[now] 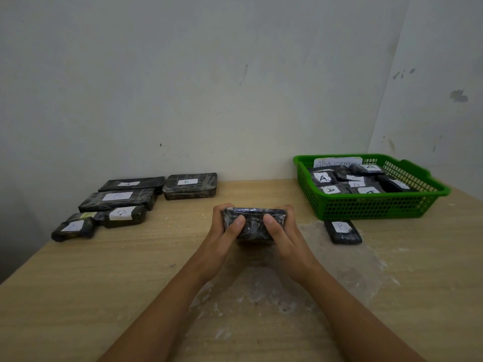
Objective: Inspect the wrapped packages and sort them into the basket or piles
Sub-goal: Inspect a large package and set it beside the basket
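Observation:
A black package wrapped in clear film is held up over the middle of the wooden table. My left hand grips its left end, thumb on the near face. My right hand grips its right end the same way. No label shows on the side facing me. A green basket at the back right holds several black packages marked A, with a paper sign reading "ABNormal" at its rear. One package marked B lies flat just in front of the basket.
On the table's back left lie several black wrapped packages of different sizes with white labels, most reading B. A sheet of crumpled clear film covers the table under my forearms. Walls close the back and right sides.

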The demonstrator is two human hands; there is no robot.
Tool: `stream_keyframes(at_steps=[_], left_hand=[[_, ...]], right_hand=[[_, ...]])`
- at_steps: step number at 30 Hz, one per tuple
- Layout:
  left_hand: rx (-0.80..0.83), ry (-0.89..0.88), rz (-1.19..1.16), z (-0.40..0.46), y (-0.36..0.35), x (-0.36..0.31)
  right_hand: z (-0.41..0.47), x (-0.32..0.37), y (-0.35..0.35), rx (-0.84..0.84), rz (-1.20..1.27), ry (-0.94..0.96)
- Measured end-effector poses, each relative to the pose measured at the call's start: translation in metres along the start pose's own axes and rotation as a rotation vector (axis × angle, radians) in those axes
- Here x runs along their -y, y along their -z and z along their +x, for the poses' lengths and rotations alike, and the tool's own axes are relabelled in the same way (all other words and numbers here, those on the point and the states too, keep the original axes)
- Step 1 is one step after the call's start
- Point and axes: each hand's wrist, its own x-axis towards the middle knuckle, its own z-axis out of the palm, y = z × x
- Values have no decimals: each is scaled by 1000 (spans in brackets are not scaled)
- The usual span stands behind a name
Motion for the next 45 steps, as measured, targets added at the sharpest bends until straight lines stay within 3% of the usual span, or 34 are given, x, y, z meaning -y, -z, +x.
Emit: stream_keyframes(at_steps=[19, 26, 36, 41, 45], left_hand=[[-61, -60, 37, 2, -3, -2], [-69, 8, -15, 5, -1, 1], [-168, 10, -63, 8, -1, -14], [-275, 164, -182, 6, -3, -27], [-285, 301, -406, 7, -3, -27]], right_hand=[[3, 2, 2, 9, 111, -44], [6, 3, 8, 68, 117, -66], [2, 5, 4, 0, -12, 30], [2, 2, 3, -36, -226, 194], [2, 0, 2, -28, -286, 253]])
